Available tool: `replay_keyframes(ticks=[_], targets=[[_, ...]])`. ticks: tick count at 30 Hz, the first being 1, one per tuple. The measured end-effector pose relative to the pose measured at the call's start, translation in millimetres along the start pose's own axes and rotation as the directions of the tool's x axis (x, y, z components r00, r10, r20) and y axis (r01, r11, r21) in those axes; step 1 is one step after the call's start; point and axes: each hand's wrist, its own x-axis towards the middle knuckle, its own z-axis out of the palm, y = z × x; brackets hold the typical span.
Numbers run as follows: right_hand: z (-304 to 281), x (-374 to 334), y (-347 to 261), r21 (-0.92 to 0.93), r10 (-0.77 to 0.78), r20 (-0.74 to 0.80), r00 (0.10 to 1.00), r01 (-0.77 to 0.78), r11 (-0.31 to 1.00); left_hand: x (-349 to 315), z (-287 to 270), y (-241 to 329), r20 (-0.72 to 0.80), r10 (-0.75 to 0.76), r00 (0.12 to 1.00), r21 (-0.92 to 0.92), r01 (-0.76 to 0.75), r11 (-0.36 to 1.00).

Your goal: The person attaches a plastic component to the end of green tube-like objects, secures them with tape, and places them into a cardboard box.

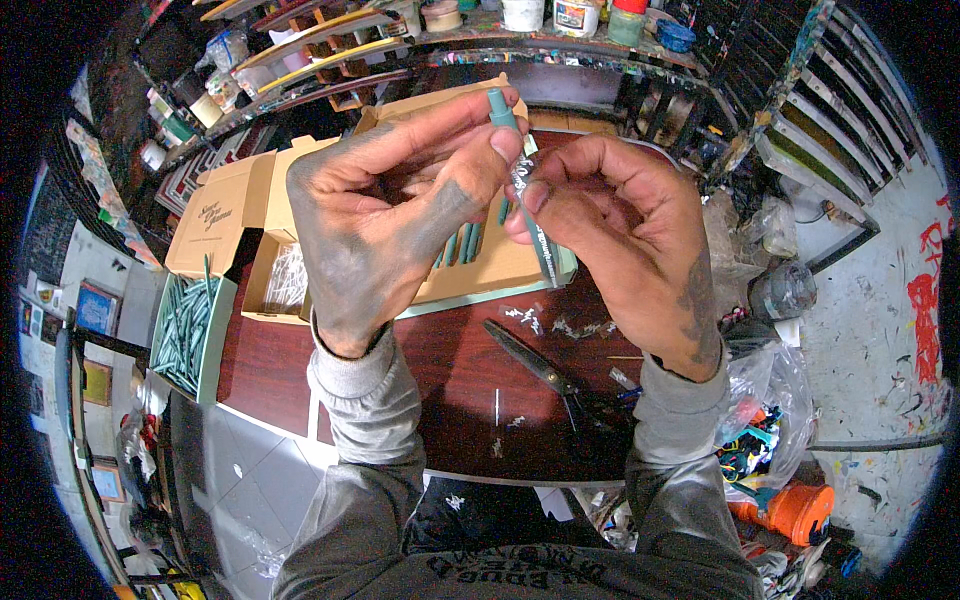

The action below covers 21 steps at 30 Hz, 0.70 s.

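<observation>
Pinching pen [519, 174] with left hand [385, 215] and right hand [640, 225]. At left, keeping green pens [188, 322] in box [219, 345], white sticks [288, 276] in carton [259, 268].

Scissors: there they lie, dark blades [522, 352] on the dark red table [450, 390], our landmark!
Left hand: beyond and above the scissors, the left hand [385, 215] grips a green pen [541, 243] near its top end!
Right hand: and here's the right hand [640, 240], thumb and fingertips pinching the same pen lower down!
Flat carton: just beyond the scissors, a cardboard carton [495, 275] with more green pens inside!
Green box: well left of the scissors, a pale green box [212, 365], packed with slim green pieces!
White scraps: scattered around the scissors, little curls [585, 328] everywhere!
Plastic bag: right of the scissors, clear and bulging [790, 400]!
</observation>
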Motion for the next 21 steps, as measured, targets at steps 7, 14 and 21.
replay_keyframes(ticks=[7,14,21], targets=[[0.0,1.6,4.5,-0.018,-0.005,-0.012,1.000,0.004,1.000,-0.1,-0.1,3.1,-0.003,-0.058,0.998,-0.053,0.057,0.997],[0.0,1.1,3.4,-0.058,-0.005,-0.035,0.999,0.003,0.998,-0.6,0.6,3.0,-0.020,-0.083,0.996,-0.068,0.082,0.994],[1.5,-0.2,1.5,-0.034,-0.006,-0.049,0.999,0.005,0.999,-2.0,-0.3,2.3,-0.025,-0.046,0.999,-0.014,0.046,0.999]])
